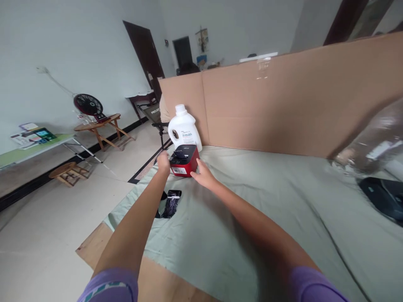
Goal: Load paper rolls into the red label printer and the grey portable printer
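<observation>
A red box with a black top and a white label (185, 157) rests on the green cloth, just in front of a white jug with a handle and screw cap (185, 123). My left hand (163, 162) is closed against the box's left side, its fingers partly hidden. On the opposite side, my right hand (204, 174) presses its thumb and fingers to the red wall. Both hands grip the box between them. Nearer to me, beside my left forearm, lies a shiny black, partly rolled piece (172, 203); I cannot make out its kind.
A tall cardboard panel (267, 109) stands along the table's back edge. At the right lie a clear plastic bag (374, 138) and a black object (382, 197). The cloth (220, 235) covers most of the table. A person sits partly hidden behind the panel.
</observation>
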Demonstrator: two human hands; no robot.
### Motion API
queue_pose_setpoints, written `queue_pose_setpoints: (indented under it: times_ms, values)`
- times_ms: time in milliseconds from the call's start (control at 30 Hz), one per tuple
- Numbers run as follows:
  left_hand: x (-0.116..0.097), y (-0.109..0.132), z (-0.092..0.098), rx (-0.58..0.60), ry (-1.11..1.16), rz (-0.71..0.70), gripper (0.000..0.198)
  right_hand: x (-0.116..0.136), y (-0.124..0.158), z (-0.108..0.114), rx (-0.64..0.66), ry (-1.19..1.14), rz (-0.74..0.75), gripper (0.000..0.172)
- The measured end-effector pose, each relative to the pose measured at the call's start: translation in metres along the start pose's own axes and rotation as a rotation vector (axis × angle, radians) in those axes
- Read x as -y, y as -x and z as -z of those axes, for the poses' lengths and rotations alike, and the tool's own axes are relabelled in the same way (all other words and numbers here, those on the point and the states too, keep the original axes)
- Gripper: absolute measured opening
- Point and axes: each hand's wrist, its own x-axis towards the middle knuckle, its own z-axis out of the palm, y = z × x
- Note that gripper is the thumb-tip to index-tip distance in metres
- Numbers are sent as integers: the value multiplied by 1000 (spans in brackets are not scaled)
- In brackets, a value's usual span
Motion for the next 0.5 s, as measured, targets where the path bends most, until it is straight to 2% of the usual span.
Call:
queue_pose_setpoints:
  times_ms: [67,100,133,167,200,233,267,300,367,400,500]
  values:
    - [-5,27,0,-168,-17,-188,37,-8,40,42,-38,96,4,68]
    - [-3,45,-2,-195,-29,-304,39,-14,64,68,-49,165,28,63]
    - [3,68,-7,-164,-64,-472,37,-21,89,98,-67,247,43,57]
    - [13,94,-15,-38,-119,-636,30,-28,115,130,-91,346,36,51]
    - [25,123,-25,193,-199,-754,22,-34,141,163,-127,452,20,46]
    - [38,154,-36,502,-313,-833,19,-38,166,197,-187,556,-9,41]
    - [51,185,-48,777,-429,-909,21,-40,191,230,-261,660,-43,37]
    - [63,215,-59,989,-549,-978,25,-39,213,262,-333,763,-84,35]
    - [80,267,-79,1252,-725,-1063,40,-33,250,318,-478,948,-188,35]
    - [85,286,-85,1339,-791,-1080,48,-28,265,342,-549,1023,-262,36]
    - [91,316,-88,1498,-922,-1059,61,-19,291,398,-706,1153,-578,45]
